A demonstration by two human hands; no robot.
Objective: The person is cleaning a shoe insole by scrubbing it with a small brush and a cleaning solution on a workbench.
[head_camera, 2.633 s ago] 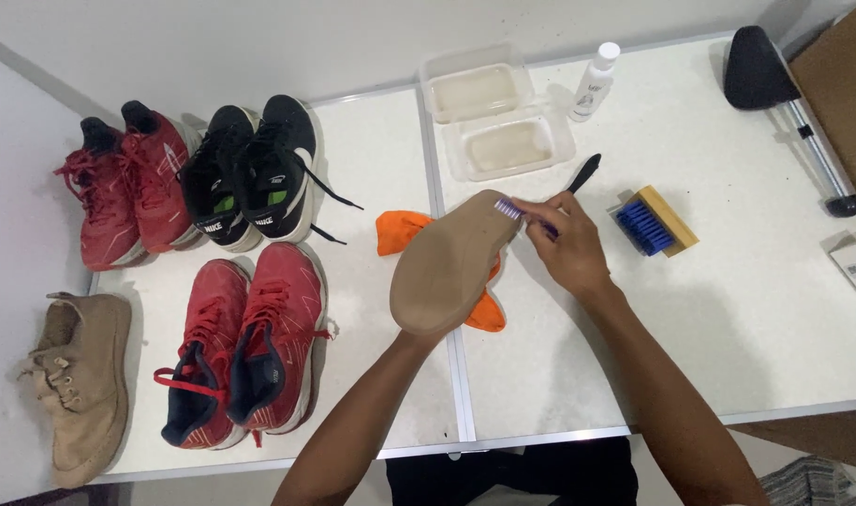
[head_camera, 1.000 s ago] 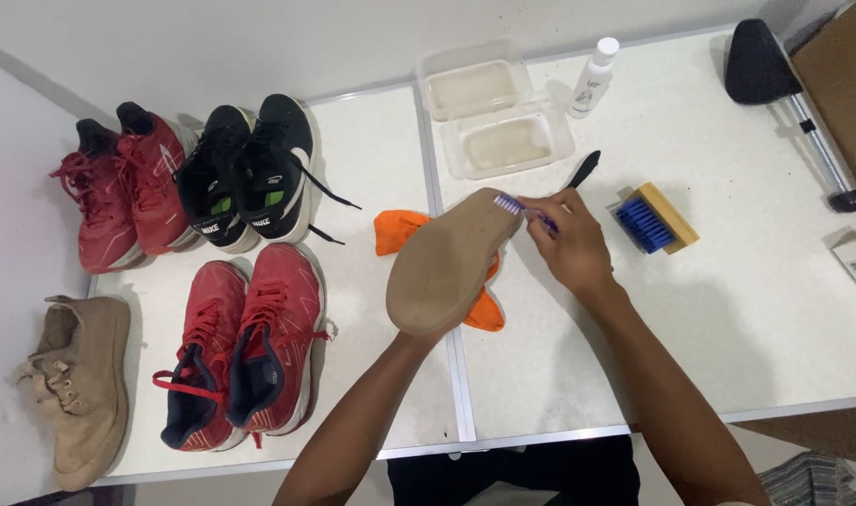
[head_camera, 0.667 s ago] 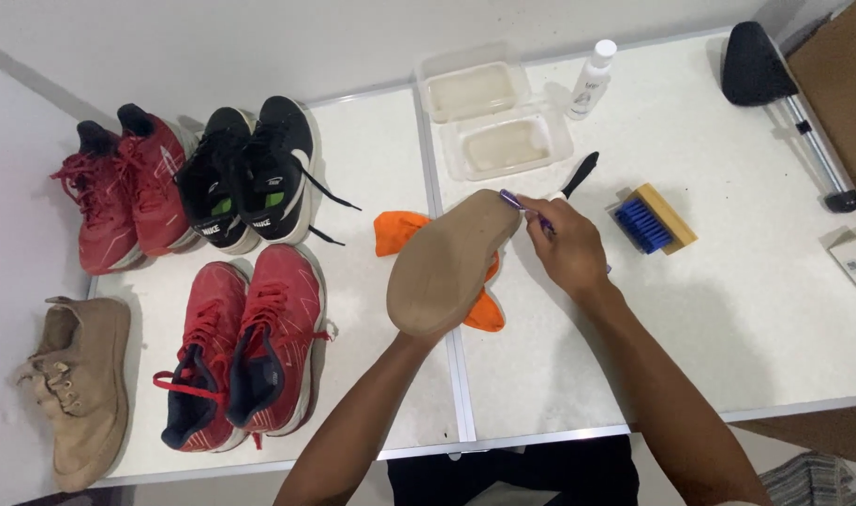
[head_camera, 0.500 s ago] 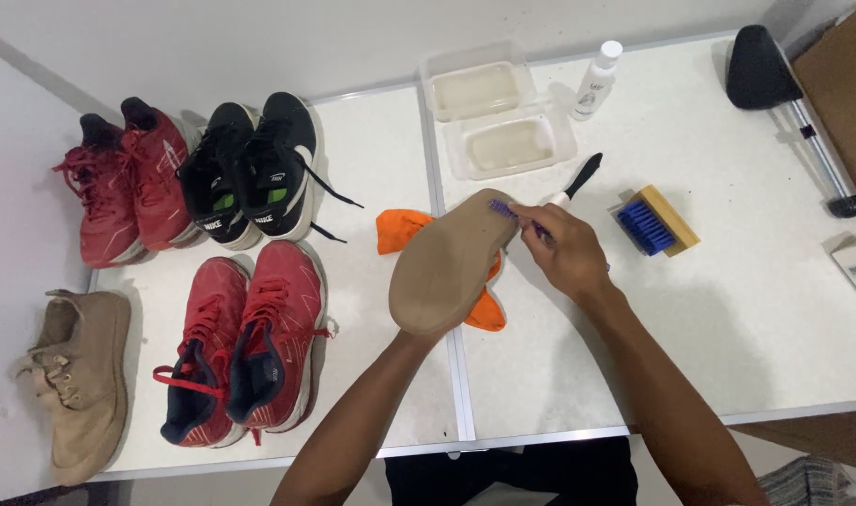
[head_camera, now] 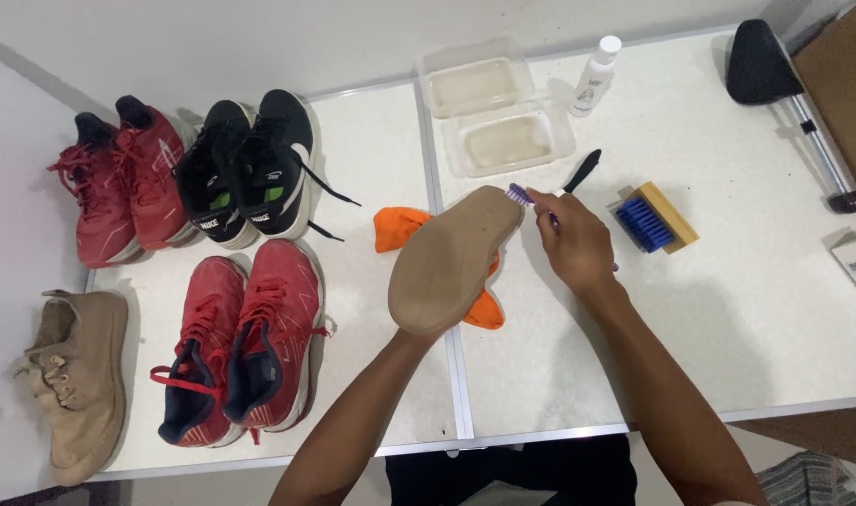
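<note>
A tan shoe [head_camera: 451,262] is held sole-up over the middle of the white table [head_camera: 756,309]; my left hand grips it from underneath and is hidden behind it. My right hand [head_camera: 573,244] holds a small purple toothbrush [head_camera: 520,196] with its head against the toe edge of the sole. An orange cloth [head_camera: 400,228] lies on the table under the shoe. The matching tan shoe [head_camera: 77,379] sits at the table's left front corner.
Two pairs of red sneakers [head_camera: 245,342] [head_camera: 119,192] and a black pair [head_camera: 250,169] stand on the left. Two clear plastic tubs [head_camera: 508,141], a white bottle [head_camera: 595,75], a black-handled brush [head_camera: 580,171], a blue-bristled wooden brush [head_camera: 655,217] and a black stand [head_camera: 774,75] lie behind and right.
My right hand has made small back-and-forth strokes with the toothbrush along the toe of the sole. The shoe has stayed in nearly the same place.
</note>
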